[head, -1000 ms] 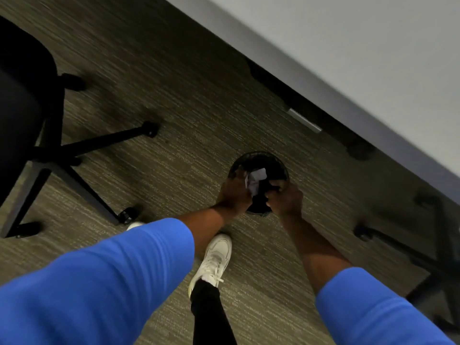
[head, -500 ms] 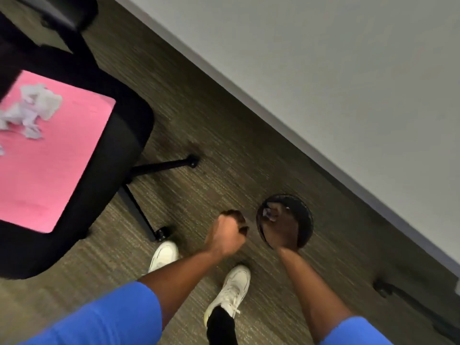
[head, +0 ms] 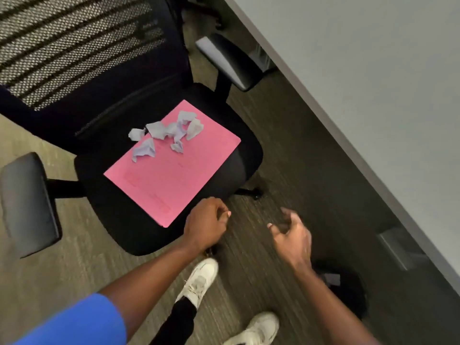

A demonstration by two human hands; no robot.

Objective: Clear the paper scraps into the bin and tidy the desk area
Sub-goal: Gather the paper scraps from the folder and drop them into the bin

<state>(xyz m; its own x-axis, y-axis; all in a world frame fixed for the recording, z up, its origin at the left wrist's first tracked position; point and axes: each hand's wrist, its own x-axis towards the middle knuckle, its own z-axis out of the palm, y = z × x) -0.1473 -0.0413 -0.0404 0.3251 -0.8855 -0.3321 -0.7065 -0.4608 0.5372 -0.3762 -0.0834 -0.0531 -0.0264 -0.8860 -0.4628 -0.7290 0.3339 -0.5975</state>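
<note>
Several crumpled pale paper scraps [head: 167, 133] lie on a pink folder [head: 174, 168] on the seat of a black office chair [head: 119, 210]. My left hand [head: 207, 224] hovers at the seat's front edge, fingers curled with nothing visible in them. My right hand [head: 291, 236] is over the carpet to the right, fingers spread and empty. The round black bin [head: 348, 292] stands on the floor at the lower right, partly hidden by my right forearm; a scrap shows inside it.
A grey desk top [head: 373, 95] runs along the right side. The chair has a mesh back [head: 74, 46] and two armrests [head: 27, 202]. My white shoes [head: 199, 280] stand on the striped carpet below the hands.
Both hands have left the bin, where they dropped scraps, and moved up toward the chair. The view swung left, so the chair with folder and scraps now fills the centre.
</note>
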